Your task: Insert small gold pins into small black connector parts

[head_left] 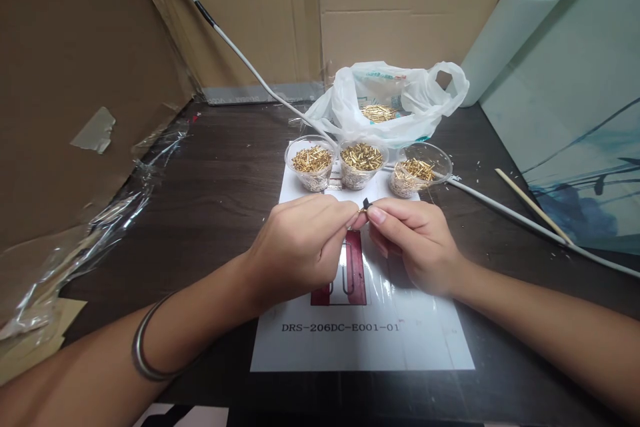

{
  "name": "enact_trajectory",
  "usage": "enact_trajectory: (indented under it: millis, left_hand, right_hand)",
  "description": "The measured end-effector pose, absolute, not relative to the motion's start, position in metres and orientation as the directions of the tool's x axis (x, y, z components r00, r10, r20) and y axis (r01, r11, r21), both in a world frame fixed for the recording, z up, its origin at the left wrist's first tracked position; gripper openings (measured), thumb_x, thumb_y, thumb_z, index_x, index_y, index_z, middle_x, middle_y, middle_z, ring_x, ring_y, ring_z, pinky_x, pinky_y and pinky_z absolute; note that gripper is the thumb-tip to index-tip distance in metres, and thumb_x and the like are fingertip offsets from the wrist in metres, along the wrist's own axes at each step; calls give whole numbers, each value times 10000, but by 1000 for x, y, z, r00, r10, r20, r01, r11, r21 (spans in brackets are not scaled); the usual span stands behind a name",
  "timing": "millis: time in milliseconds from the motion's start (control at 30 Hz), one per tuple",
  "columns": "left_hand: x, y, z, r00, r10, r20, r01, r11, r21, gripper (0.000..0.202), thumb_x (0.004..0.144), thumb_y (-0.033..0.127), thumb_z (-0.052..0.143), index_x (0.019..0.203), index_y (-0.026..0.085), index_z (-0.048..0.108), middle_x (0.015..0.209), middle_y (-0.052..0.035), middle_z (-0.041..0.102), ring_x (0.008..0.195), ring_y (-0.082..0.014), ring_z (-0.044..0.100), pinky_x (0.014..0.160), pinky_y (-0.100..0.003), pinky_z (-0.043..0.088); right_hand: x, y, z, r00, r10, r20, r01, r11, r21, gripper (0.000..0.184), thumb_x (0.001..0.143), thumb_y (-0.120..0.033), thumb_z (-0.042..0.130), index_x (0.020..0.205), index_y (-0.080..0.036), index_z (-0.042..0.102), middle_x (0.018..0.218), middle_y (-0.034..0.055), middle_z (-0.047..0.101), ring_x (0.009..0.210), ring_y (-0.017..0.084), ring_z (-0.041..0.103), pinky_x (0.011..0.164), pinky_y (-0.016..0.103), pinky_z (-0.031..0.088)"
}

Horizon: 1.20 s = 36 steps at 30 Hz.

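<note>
My left hand and my right hand meet fingertip to fingertip above a white printed sheet on the dark table. Both are closed in a pinch on a tiny part with a gold end and a black end. Which hand holds which end is hard to tell. Just beyond the fingertips stand three clear cups of small gold pins: left cup, middle cup, right cup. A red marking on the sheet shows below the hands.
A white plastic bag with more gold pins lies behind the cups. A white cable and a thin wooden stick cross the table at right. Cardboard walls stand left and behind, with crumpled clear film at left and a pale panel at right.
</note>
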<state>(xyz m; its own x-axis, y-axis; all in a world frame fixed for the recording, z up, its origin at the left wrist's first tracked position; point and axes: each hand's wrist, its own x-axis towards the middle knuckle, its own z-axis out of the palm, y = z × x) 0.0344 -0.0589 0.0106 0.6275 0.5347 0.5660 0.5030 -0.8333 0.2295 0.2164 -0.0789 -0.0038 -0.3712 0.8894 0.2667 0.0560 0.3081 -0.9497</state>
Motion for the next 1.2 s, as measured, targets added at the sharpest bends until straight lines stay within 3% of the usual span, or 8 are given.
enact_trajectory:
  millis: [300, 467, 733, 1200]
  left_hand:
    - [32, -61, 8, 669, 467, 578, 518, -851, 89, 241, 844, 48, 450, 671, 164, 570, 581, -2, 496, 555, -141, 412, 553, -284, 356]
    - [33, -63, 7, 653, 497, 571, 525, -841, 132, 247, 828, 28, 445, 660, 170, 557, 556, 15, 433, 539, -134, 357, 531, -282, 325]
    - [33, -65, 8, 622, 528, 578, 528, -828, 189, 245, 844, 41, 431, 685, 205, 519, 557, 13, 435, 536, -144, 360, 538, -296, 329]
    - [32, -65, 8, 661, 493, 565, 529, -841, 115, 240, 819, 29, 430, 687, 199, 535, 555, 19, 432, 529, -139, 378, 525, -289, 328]
  right_hand:
    - [211, -84, -2, -378, 774, 508, 323, 625, -711, 351, 944, -115, 421, 616, -191, 324, 553, -54, 283, 479, 70, 276, 488, 237, 265]
    - [212, -85, -3, -317, 838, 444, 333, 536, -776, 306, 963, -185, 401, 657, -193, 410, 539, -47, 380, 480, 87, 342, 495, 260, 284]
    - [219, -81, -9, -405, 862, 306, 48, 354, -934, 301, 992, -262, 410, 712, -181, 484, 632, -27, 474, 576, 99, 429, 558, 264, 328]
    - [219, -78, -7, -430, 870, 240, -51, 242, -969, 296, 968, -279, 451, 693, -180, 499, 592, -34, 424, 552, 108, 378, 542, 271, 309]
